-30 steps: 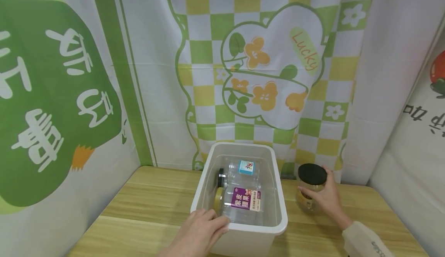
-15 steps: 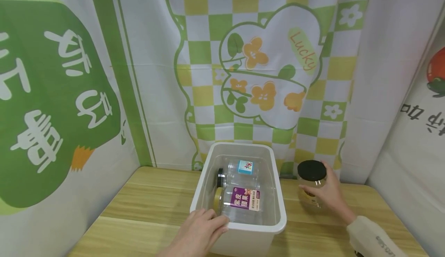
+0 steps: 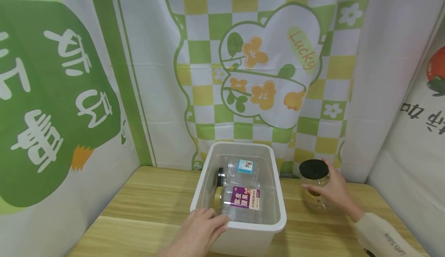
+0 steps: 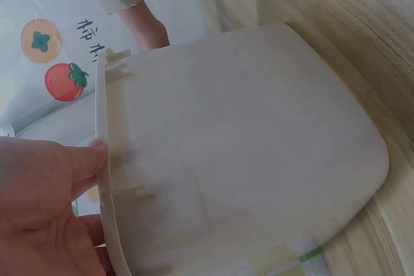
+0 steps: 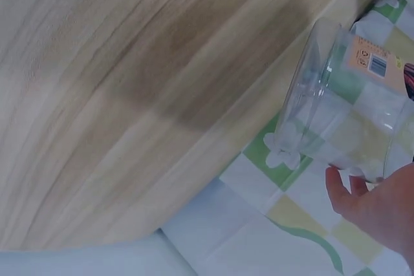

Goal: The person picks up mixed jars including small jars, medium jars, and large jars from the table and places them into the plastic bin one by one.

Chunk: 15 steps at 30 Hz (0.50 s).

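Observation:
My right hand (image 3: 332,189) grips a clear jar (image 3: 318,201) with a black lid (image 3: 314,169), thumb and fingers around its upper part, to the right of a white plastic bin (image 3: 274,179). The jar's base faces the wooden table in the right wrist view, where an orange label (image 5: 375,63) with a barcode shows. My left hand (image 3: 198,230) holds the bin's near rim, thumb on one side and fingers on the other in the left wrist view. Inside the bin lie two clear jars on their sides: one (image 3: 240,177) with a black lid and blue label, one (image 3: 240,210) with a yellow lid and purple label.
The bin stands on a wood-grain table (image 3: 139,206). A green, yellow and white checked cloth (image 3: 201,87) hangs right behind the table's far edge. Printed fabric walls (image 3: 406,160) close in the left and right sides.
The right hand and the black-lidded jar it holds have shifted slightly up and to the right in the head view. The left hand stays on the bin's rim; the jars inside lie as before.

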Each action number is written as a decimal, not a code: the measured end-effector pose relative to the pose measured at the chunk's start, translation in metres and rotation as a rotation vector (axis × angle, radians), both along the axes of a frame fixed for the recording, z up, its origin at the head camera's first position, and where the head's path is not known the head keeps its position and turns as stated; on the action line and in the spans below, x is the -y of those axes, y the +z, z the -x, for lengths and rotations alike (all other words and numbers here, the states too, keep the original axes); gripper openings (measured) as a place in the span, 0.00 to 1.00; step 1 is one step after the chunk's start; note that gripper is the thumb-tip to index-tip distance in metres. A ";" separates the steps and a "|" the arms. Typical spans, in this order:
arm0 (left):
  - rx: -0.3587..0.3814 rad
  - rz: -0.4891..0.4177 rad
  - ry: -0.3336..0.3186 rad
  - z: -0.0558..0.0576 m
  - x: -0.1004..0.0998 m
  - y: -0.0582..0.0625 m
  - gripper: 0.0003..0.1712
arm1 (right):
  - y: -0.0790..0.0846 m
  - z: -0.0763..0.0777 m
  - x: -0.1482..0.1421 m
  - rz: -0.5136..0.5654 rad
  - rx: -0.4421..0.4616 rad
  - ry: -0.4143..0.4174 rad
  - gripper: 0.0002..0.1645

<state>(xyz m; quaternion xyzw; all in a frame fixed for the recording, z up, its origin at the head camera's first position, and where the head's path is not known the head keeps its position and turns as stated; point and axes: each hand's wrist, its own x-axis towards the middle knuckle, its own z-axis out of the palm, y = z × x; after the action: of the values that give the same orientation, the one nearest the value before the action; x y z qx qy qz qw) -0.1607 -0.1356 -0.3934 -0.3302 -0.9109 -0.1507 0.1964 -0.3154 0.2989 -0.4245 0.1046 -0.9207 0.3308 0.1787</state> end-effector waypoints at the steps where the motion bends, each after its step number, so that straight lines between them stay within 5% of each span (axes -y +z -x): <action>1: -0.004 0.000 0.000 0.000 0.000 0.000 0.11 | 0.001 0.000 0.000 -0.006 0.006 0.002 0.73; 15: -0.029 0.029 0.000 0.001 -0.001 0.000 0.10 | 0.025 -0.006 -0.003 -0.059 0.087 0.057 0.72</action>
<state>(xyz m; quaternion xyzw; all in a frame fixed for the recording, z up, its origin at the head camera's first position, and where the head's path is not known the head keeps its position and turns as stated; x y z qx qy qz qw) -0.1614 -0.1342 -0.3935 -0.3352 -0.9100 -0.1326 0.2047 -0.3097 0.3014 -0.3995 0.1214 -0.9337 0.3125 0.1259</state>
